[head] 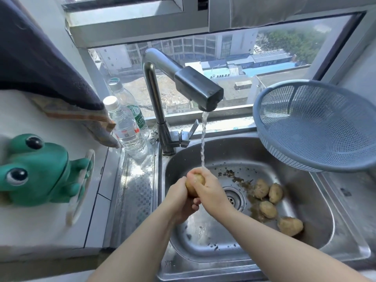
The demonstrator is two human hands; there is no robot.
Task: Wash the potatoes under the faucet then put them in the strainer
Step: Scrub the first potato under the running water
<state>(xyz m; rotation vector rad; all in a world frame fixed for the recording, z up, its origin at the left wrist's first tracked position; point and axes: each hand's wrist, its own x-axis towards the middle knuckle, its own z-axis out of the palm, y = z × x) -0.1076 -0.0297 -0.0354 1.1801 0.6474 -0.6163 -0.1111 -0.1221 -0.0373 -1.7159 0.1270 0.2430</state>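
**A:** Far left, a green frog toy point(36, 169) on the counter and two water bottles point(127, 131) beside the tap. None of it is in play.

**B:** The action's mid-sink. The left hand point(178, 202) cups the potato point(195, 182) from below, fingers curled round it.

**A:** And the right hand point(212, 192) wraps over the top, fingers curled on it too. The stream from the faucet point(196, 88) lands right on them.

**B:** It's a firm, solid thing, so no fear of crushing it. Wet skin will be slick, though, I'd say. Grip round the fat middle, not the tapered ends.

**A:** It looks dense for its size as well, so a whole-palm hold suits.

**B:** Moving right, four loose potatoes point(268, 209) lie on the floor of the sink point(203, 241) past the drain, with muddy grit around them.

**A:** Unwashed, by the look. Far right, the blue strainer point(317, 127) is perched at the sink's corner, tilted, with no potato in it that I can see.

**B:** That looks like light plastic. Drop one in hard and it might tip, I'd guess. Best to set it in low.
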